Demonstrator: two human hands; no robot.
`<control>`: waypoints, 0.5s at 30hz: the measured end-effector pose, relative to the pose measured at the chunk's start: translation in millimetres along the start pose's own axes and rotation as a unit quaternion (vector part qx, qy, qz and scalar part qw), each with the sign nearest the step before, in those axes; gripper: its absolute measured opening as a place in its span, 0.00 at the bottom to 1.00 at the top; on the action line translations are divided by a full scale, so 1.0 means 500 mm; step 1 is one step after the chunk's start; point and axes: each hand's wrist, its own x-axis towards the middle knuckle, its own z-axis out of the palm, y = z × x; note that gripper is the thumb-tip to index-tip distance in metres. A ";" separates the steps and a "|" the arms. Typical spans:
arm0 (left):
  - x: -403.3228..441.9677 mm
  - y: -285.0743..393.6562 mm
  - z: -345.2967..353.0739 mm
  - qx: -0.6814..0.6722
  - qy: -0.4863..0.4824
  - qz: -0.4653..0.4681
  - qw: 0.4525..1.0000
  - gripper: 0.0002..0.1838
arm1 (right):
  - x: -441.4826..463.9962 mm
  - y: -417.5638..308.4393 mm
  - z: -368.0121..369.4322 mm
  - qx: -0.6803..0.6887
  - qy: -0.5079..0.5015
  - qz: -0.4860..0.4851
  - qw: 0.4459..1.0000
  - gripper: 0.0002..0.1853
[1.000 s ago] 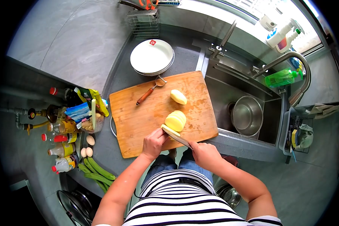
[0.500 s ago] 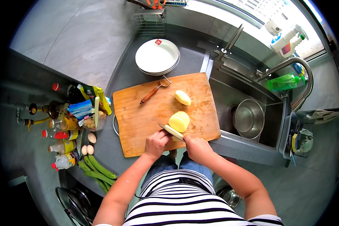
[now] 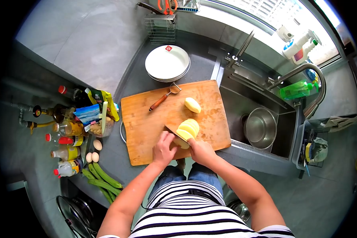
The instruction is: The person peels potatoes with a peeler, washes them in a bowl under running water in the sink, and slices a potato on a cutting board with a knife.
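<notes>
On the wooden cutting board (image 3: 146,127), my right hand (image 3: 202,152) is closed around the handle of a kitchen knife (image 3: 172,131), its blade slanting to the upper left. Sliced peeled potato (image 3: 189,127) lies fanned out on the far side of the blade. A remaining potato piece (image 3: 181,143) sits on the near side, partly covered by the blade and fingers. My left hand (image 3: 164,147) has its fingers and thumb curled at that piece, close to the blade. Farther up the board lie a whole peeled potato (image 3: 192,105) and a wooden-handled peeler (image 3: 159,102).
Stacked white plates (image 3: 167,62) stand behind the board. To the right is a sink (image 3: 236,97) holding a metal pot (image 3: 261,127). At left are eggs (image 3: 97,144), green gourds (image 3: 103,178), and several bottles (image 3: 69,154). A wire rack (image 3: 160,29) stands at the back.
The knife has moved slightly away from my body, toward the slices, which look more spread out. My left hand has shifted with its fingers higher along the blade. The view has tilted a little.
</notes>
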 end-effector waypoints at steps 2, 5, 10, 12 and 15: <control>-0.014 -0.032 0.022 0.003 0.025 -0.071 0.997 0.23 | 0.000 -0.004 0.009 -0.004 0.017 -0.002 1.000 0.13; -0.034 -0.125 0.075 -0.145 -0.162 -0.237 0.947 0.28 | 0.001 -0.004 0.025 -0.017 0.020 -0.001 1.000 0.13; 0.008 -0.061 0.046 -0.341 -0.198 -0.402 0.827 0.24 | -0.004 -0.006 0.024 0.003 0.024 0.004 1.000 0.12; 0.016 -0.078 0.055 -0.307 -0.240 -0.391 0.834 0.23 | -0.003 -0.011 0.018 0.009 0.024 0.014 1.000 0.09; 0.027 -0.098 0.065 -0.276 -0.312 -0.373 0.829 0.23 | -0.003 -0.013 0.018 0.015 0.024 0.021 0.999 0.07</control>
